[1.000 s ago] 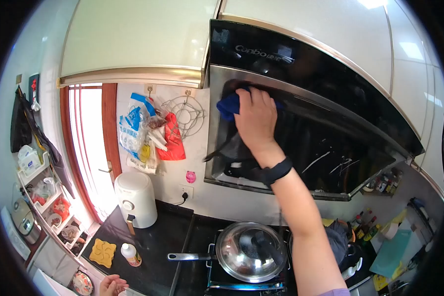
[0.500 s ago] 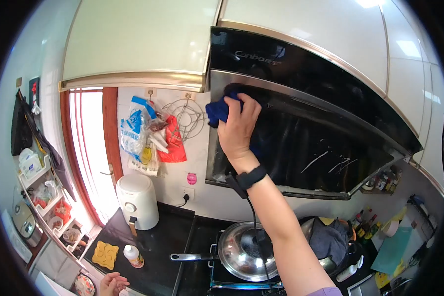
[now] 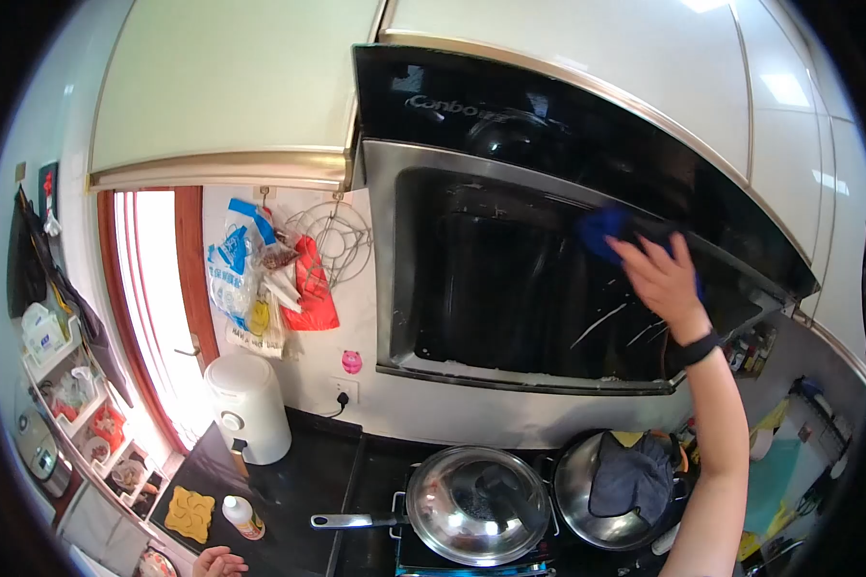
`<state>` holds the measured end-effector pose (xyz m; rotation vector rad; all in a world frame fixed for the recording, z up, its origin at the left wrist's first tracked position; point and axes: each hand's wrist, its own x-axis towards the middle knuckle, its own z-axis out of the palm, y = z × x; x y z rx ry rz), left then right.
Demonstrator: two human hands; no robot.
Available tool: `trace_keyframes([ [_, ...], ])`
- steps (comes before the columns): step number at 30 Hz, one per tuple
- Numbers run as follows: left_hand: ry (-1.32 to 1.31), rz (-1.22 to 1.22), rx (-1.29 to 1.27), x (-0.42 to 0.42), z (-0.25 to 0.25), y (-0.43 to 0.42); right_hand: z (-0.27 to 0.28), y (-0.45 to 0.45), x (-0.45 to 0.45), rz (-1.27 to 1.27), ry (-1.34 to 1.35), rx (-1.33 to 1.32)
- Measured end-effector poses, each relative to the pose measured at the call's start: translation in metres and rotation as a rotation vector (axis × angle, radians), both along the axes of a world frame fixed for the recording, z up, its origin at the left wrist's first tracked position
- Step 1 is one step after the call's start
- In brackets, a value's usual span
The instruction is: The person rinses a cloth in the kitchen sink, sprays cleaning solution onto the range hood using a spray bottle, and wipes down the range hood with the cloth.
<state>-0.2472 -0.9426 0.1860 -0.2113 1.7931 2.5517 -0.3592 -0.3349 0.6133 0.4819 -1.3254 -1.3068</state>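
My right hand [image 3: 666,284] presses a dark blue cloth [image 3: 601,233] against the right part of the range hood's black inner panel [image 3: 510,279]. Its fingers are spread over the cloth, which is slightly blurred. White streaks mark the panel just below and left of the hand. At the bottom left, my left hand [image 3: 219,563] is partly cut off by the frame edge; its fingers are loosely bent and nothing shows in them. A white bottle [image 3: 243,517] stands just above it on the counter, beside a yellow wavy-edged pad [image 3: 190,514].
Below the hood, a lidded pan [image 3: 476,505] sits on the stove with its handle pointing left. To its right is a wok [image 3: 573,490] with a grey cloth [image 3: 633,476] over it. A white air fryer [image 3: 248,409] stands on the left counter. Bags [image 3: 269,279] hang on the wall.
My right hand has swept the blue cloth from the hood's upper left corner across to its right side. The view has shifted slightly. My left hand stays low at the left.
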Motion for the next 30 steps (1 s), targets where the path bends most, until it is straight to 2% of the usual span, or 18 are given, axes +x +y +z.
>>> trace_keyframes([
  [2, -0.011, 0.023, -0.007, 0.002, -0.005, -0.005, -0.005, 0.040, 0.011, -0.055, 0.045, -0.034],
  [5, -0.018, 0.031, 0.010, 0.001, -0.015, -0.014, -0.003, 0.034, 0.007, -0.078, 0.056, -0.027],
  [7, -0.015, 0.022, 0.022, -0.001, -0.015, -0.012, 0.003, -0.019, -0.006, -0.014, -0.102, -0.008],
  [12, 0.033, -0.016, 0.014, -0.012, -0.001, 0.004, 0.015, -0.165, -0.067, 0.248, -0.234, 0.089],
  [15, 0.063, -0.044, 0.025, -0.013, 0.003, 0.018, 0.019, -0.194, -0.074, 0.291, -0.286, 0.142],
  [17, 0.054, -0.052, 0.038, -0.012, -0.005, 0.020, 0.022, -0.173, -0.062, 0.199, -0.286, 0.145],
  [19, 0.020, -0.041, 0.041, -0.008, -0.009, 0.021, 0.021, -0.135, -0.054, 0.229, -0.237, 0.129],
  [20, 0.010, -0.033, 0.044, -0.005, -0.014, 0.020, 0.021, -0.107, -0.044, 0.150, -0.216, 0.120],
  [22, 0.003, -0.016, 0.043, 0.001, -0.016, 0.021, 0.019, -0.047, -0.020, 0.156, -0.164, 0.098],
  [24, -0.030, 0.009, 0.015, 0.004, -0.021, 0.021, 0.015, 0.010, 0.008, -0.012, -0.126, 0.051],
  [30, -0.016, -0.014, -0.022, -0.004, -0.007, 0.055, 0.002, 0.121, 0.064, -0.192, -0.101, -0.048],
])
